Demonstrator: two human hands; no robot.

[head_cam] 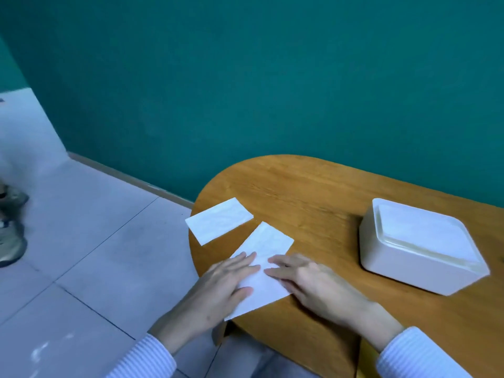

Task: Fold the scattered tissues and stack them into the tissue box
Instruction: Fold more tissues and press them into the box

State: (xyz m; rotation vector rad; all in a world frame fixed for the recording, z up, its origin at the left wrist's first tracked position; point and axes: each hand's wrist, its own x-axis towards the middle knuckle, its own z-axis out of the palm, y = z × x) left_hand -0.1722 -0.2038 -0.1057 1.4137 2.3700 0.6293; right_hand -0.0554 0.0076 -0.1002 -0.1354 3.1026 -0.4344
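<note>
A white tissue (266, 242) lies flat near the left end of the wooden table (313, 192). My left hand (221, 285) presses its left part with straight fingers. My right hand (311, 282) rests flat on its right part, fingertips pointing left. A second white tissue (219, 221), folded into a rectangle, lies just beyond it and hangs slightly over the table's left edge. The white tissue box (420, 257) stands open on the right side of the table, with white tissues stacked inside.
A teal wall runs behind the table. Pale floor tiles (90, 241) spread to the left, where a person's shoe (11, 238) shows at the frame edge. The table's rounded end lies close to both tissues.
</note>
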